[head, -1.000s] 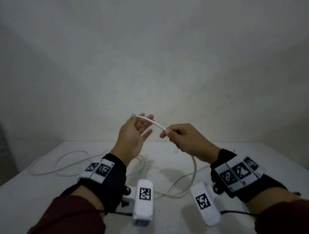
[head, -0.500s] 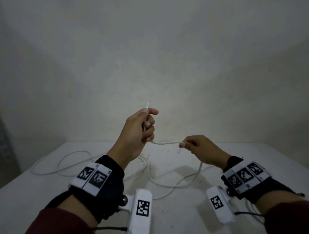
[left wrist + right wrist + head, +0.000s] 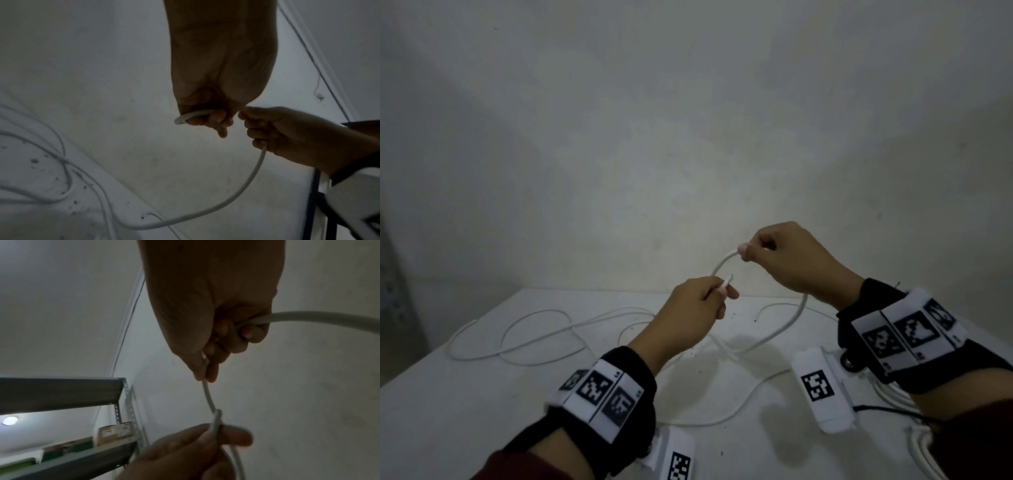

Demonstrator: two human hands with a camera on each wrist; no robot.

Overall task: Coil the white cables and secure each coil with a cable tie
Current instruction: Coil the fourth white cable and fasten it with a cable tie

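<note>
Both hands pinch the same cable above the tabletop. In the head view the left hand has its grip pressed on the cable near its free end, and a short tip sticks out past the fingers. The right hand, higher and a little behind, pinches the cable between thumb and forefinger. A small arc of cable joins the two hands. From the right hand the cable hangs down in a long curve to the tabletop, where thinner white cables lie in loose loops on the left side.

The left wrist view shows what the head view hides: the cable comes out under the curled fingers of the left hand as a short bend, and the right hand is just beside it. Dark specks lie on the tabletop there.

Only the right wrist view shows a metal shelf with boxes behind, and a lamp. It also shows the cable passing through the right hand's closed fingers.
</note>
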